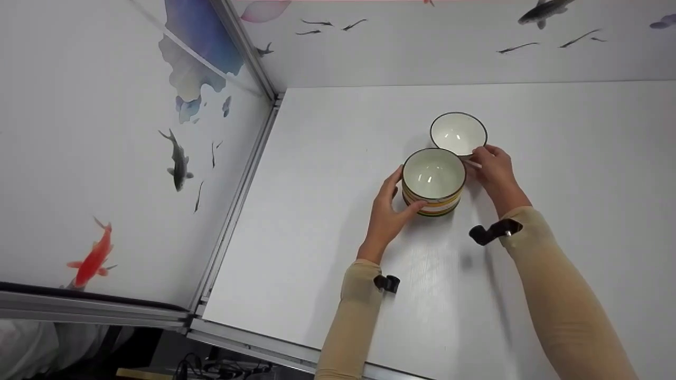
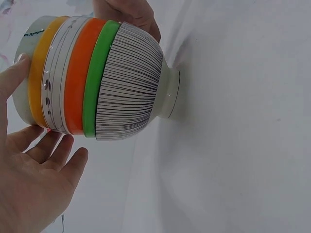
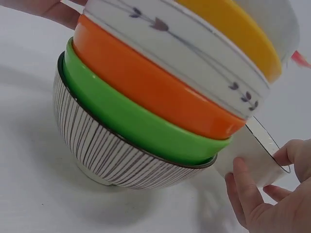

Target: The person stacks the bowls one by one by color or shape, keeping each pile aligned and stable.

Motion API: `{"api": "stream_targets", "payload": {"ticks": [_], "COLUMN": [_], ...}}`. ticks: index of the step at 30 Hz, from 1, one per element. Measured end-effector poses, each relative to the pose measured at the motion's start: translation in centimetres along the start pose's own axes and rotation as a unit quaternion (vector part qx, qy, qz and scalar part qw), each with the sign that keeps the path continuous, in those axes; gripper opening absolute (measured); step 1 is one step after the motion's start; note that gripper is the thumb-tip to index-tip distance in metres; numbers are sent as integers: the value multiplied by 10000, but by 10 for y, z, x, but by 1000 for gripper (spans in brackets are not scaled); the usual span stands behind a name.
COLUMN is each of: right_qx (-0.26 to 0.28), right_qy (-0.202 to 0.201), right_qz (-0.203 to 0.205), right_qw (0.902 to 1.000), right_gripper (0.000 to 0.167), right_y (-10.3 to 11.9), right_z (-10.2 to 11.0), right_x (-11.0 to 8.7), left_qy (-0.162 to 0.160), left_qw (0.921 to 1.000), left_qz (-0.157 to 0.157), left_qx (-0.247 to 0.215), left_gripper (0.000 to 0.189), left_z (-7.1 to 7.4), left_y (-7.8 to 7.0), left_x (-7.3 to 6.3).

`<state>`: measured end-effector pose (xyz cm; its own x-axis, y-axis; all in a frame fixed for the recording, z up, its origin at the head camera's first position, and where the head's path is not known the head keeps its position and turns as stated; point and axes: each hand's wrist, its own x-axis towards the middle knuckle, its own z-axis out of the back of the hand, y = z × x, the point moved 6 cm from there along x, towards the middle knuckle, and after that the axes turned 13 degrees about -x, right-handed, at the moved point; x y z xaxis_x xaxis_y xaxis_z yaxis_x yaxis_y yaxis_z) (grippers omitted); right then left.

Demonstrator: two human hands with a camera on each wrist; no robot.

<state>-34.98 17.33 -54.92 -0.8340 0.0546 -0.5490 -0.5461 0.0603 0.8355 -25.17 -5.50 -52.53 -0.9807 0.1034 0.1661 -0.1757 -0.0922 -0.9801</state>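
Observation:
A stack of nested bowls (image 1: 434, 177) stands on the white table. From the bottom it has a black-striped bowl (image 2: 131, 82), then green, orange, white with a leaf pattern, yellow and a pale one on top. My left hand (image 1: 388, 216) grips the stack's upper part, thumb on the near side and fingers round the left. Just behind the stack, a single white bowl (image 1: 458, 132) with a dark rim is held by my right hand (image 1: 494, 168). Its thumb is at the rim and its fingers lie against the outer wall, as the right wrist view shows.
The white table (image 1: 296, 211) meets a fish-painted panel (image 1: 132, 132) on the left and a similar back wall (image 1: 422, 47). A metal edge rail (image 1: 253, 338) runs along the front, with cables (image 1: 222, 367) below it.

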Motion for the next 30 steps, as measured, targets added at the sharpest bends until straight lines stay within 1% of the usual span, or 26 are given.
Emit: {"api": "stream_targets", "payload": {"ticks": [3,5,10,15,19,23,27,30], "right_qx": [325,357,164,-56,-413,-982,-1556,-1989], "right_qy": [138,255,503,580,547,525,512,476], "right_qz": [171,314,717,1163,1492,1695,1866,2020], "right_qw": [9992,9985,9960,9915,9864,9792,9687,9578], "right_gripper": [68,67,66,62,58,60,61,57], "right_y": [9,15,32,47,57,65,71,74], "right_z": [2,3,6,8,10,9,7,5], "right_x": [-9,-16,-35,-55,-68,-77,-83,-88], "left_qy": [66,94,110,68,68,61,59,80], "left_qw": [10000,9999,9996,9996,9997,9997,9997,9998], "left_qz": [28,58,136,133,98,87,92,58], "left_qx": [-29,-80,-206,-227,-232,-231,-196,-152], "left_gripper": [84,85,86,85,85,86,87,86], "left_z": [0,0,0,0,0,0,-1,-1], "left_y": [0,0,1,2,2,2,1,0], "left_x": [1,1,2,1,1,1,0,0]}}
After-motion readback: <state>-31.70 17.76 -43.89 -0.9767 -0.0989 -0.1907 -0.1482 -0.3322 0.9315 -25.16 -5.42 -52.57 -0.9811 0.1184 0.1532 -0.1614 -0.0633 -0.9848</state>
